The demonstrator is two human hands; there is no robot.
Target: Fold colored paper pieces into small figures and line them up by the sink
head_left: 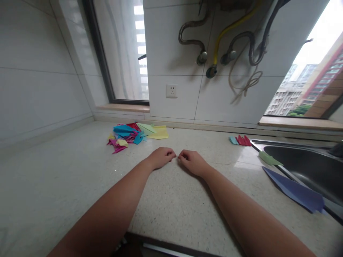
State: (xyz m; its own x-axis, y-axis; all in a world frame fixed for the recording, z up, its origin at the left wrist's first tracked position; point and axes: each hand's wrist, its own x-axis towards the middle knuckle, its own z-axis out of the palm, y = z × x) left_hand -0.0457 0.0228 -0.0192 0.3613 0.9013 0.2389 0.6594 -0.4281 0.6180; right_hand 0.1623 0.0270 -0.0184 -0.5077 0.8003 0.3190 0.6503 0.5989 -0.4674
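Observation:
My left hand (162, 157) rests on the pale speckled countertop (171, 203) with its fingers curled in, and nothing shows in it. Close beside it lies my right hand (193, 161), also loosely closed, with a small gap between the two. The nearest objects are a pile of folded coloured paper behind and left of my left hand, including a blue folded paper (123, 130), a yellow sheet (160, 132) and a magenta piece (118, 147). Both palms are turned down or inward, so the insides of the fingers are partly hidden.
To the right, a purple folded paper (293, 189) and a green one (269, 158) lie by the metal sink (308, 162). Red folded paper (243, 140) and a light-blue piece (233, 140) sit farther back. A socket (171, 91) and hoses (191, 42) are on the wall.

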